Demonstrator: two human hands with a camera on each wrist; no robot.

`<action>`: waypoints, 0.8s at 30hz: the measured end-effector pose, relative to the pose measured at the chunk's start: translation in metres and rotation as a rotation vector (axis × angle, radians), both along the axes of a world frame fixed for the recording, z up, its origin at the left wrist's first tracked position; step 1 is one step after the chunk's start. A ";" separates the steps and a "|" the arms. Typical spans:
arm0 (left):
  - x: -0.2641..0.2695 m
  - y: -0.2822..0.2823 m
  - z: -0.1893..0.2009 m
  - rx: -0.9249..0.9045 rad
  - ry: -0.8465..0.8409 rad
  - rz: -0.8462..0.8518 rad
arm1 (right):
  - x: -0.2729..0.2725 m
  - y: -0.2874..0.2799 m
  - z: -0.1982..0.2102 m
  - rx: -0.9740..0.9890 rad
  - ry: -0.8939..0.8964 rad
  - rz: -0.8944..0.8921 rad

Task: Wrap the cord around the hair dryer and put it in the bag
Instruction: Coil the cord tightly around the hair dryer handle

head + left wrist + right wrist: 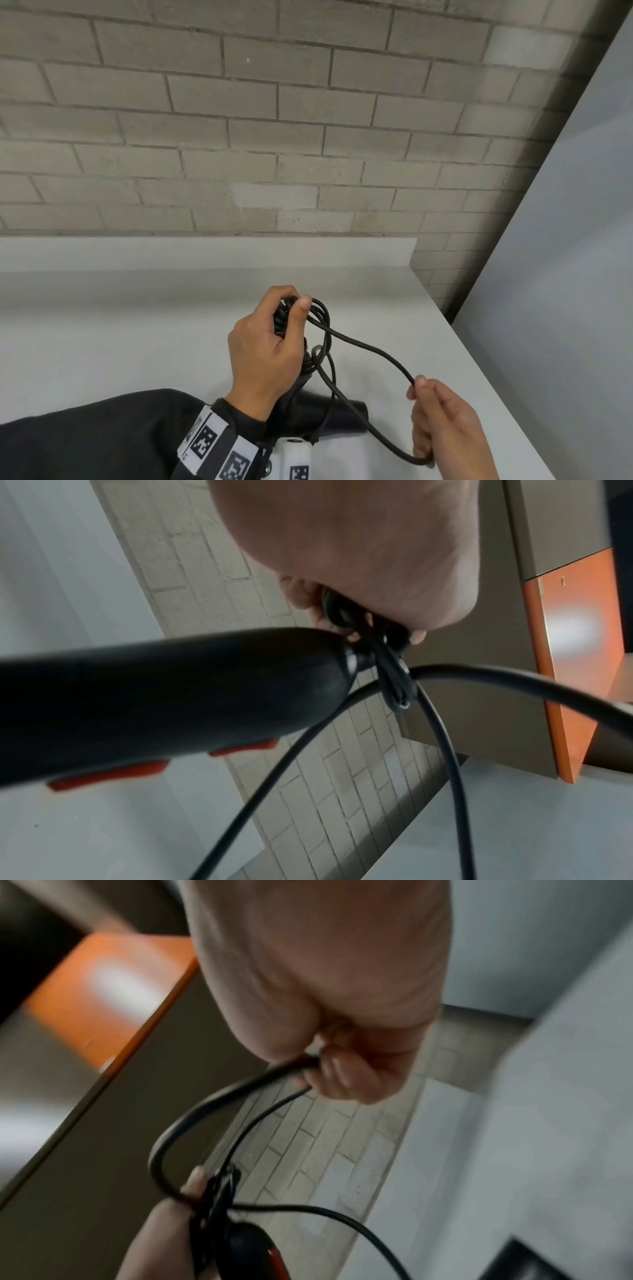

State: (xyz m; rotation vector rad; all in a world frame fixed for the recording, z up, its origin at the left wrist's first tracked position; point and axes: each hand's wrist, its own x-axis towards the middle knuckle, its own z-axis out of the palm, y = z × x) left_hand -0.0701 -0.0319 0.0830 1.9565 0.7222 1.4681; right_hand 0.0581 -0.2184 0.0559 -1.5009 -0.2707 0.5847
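Several turns of cord (363, 346) already sit bunched in our left hand (265, 356), gripped with the hair dryer (329, 416) near the tabletop's front edge, so our right hand (445, 425), fingers curled round the slack, must next carry another loop round.

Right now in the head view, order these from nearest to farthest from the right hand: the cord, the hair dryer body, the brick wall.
1. cord: held in the right hand.
2. hair dryer: to its left, on the counter.
3. brick wall: far behind the counter.
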 end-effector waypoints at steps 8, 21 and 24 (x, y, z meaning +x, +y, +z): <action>-0.003 -0.004 0.000 0.019 0.012 0.034 | -0.057 0.015 0.044 0.130 -0.985 -0.171; -0.012 0.005 0.003 0.004 0.011 0.107 | -0.072 0.026 0.038 -0.014 -0.451 0.707; -0.017 0.020 0.003 -0.022 0.006 0.128 | -0.061 0.005 0.038 -0.187 -0.509 0.661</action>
